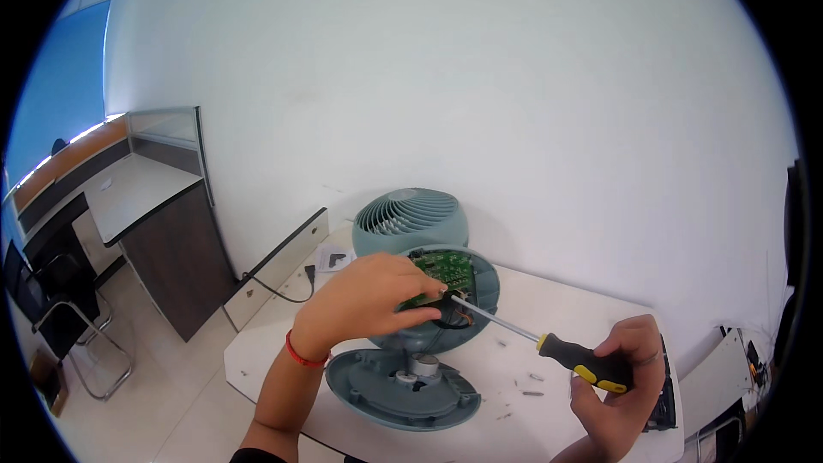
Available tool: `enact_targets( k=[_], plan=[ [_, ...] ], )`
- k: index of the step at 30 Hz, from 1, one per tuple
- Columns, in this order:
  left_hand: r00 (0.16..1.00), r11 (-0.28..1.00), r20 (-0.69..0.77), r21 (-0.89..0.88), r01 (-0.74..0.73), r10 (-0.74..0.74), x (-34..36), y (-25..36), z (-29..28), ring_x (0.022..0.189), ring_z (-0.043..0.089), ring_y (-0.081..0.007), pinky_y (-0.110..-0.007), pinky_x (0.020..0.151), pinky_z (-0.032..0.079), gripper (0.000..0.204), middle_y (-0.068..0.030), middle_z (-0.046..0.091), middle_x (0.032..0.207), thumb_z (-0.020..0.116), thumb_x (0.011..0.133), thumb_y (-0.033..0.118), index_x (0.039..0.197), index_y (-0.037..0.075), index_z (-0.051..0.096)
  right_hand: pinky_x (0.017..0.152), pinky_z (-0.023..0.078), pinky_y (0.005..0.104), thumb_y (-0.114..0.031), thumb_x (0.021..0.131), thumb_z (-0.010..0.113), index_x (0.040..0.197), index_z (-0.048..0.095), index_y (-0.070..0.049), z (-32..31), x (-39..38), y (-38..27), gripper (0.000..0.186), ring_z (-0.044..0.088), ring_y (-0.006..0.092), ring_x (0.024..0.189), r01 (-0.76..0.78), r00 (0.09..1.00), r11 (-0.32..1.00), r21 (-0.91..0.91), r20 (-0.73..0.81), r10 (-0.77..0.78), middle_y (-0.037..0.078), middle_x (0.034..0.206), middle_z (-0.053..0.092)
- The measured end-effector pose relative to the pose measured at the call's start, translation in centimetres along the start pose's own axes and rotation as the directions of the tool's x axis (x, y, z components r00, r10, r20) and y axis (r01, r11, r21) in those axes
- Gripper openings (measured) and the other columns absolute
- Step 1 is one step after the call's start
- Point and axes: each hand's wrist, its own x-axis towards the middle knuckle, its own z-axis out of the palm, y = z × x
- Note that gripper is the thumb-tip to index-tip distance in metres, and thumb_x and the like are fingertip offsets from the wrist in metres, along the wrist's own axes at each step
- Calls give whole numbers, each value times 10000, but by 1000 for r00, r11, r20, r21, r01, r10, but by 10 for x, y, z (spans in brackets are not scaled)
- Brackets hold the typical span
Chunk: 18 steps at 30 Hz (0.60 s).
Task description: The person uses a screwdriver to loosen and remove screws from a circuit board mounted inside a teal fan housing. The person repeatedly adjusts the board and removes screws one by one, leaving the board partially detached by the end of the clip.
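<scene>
My right hand [621, 381] is wrapped round the black and yellow handle of a screwdriver [587, 363]. Its metal shaft slants up and left, the tip at a green circuit board [450, 267]. That board sits inside a round grey-green fan housing [487, 279]. Reaching over the board from the left, my left hand [373, 291] has its index finger and thumb stretched out and apart on either side of the screwdriver tip. Thin coloured wires [463, 319] show below the fingertips. Nearest to me lies a detached grey-green base piece [377, 390], with a round metal part [424, 365] on it.
A fan head with a spiral grille [407, 214] stands behind the housing, near the wall. Small loose screws [533, 393] lie on the white table [549, 300]. A black plug with its cord [309, 274] and a paper slip [333, 258] are at the left; a black case [664, 407] is at the right.
</scene>
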Motion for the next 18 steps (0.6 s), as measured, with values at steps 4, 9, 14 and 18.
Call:
enact_targets(
  k=[4, 9, 14, 18],
  plan=[
    [998, 994, -57, 111, -20, 27, 6, 9, 8, 822, 682, -248, -382, 714, 516, 163, -43, 730, 845, 794, 879, 227, 945, 81, 767, 707, 503, 298, 6, 839, 700, 1080, 660, -42, -11, 1, -7, 250, 622, 250, 759, 82, 995, 996, -18, 54, -81, 157, 1019, 601],
    [997, 977, -16, 201, -69, 74, 5, 29, 10, 760, 621, -241, -377, 718, 479, 147, -30, 608, 733, 711, 933, 235, 852, 113, 712, 747, 385, 254, -56, 521, 683, 872, 564, -56, -25, -5, 0, 371, 453, 164, 770, -123, 987, 992, 7, -103, 123, 69, 934, 475],
    [979, 963, 113, 191, -190, 170, -12, 96, 42, 749, 614, -225, -348, 727, 476, 118, -22, 610, 759, 743, 885, 173, 876, 69, 688, 744, 392, 224, -69, 664, 736, 1002, 607, 14, -60, -11, 31, 370, 479, 130, 760, -2, 929, 999, -48, -369, -16, 75, 991, 556],
    [952, 991, 273, -18, -136, 135, -33, 158, 138, 719, 651, -237, -380, 667, 507, 94, -60, 605, 728, 686, 880, 146, 873, 54, 667, 685, 451, 221, -85, 978, 684, 1317, 618, 75, -66, 0, 60, 381, 577, 99, 750, 295, 687, 943, 153, -720, -98, 111, 961, 675]
  ],
)
